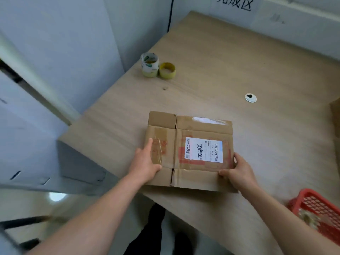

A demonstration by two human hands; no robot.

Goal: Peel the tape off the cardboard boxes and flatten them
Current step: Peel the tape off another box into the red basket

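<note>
Left hand lies flat with straight fingers on the box's left panel, pressing it down. Right hand pinches the near right corner, thumb on top. Wooden table fills the middle of the frame, and the cardboard box lies collapsed at centre frame, near the front edge. It looks light and stiff yet creasable, best held by its edges. Glossy tape on the left panel looks slick; a lifted end would be the place to start peeling.
</note>
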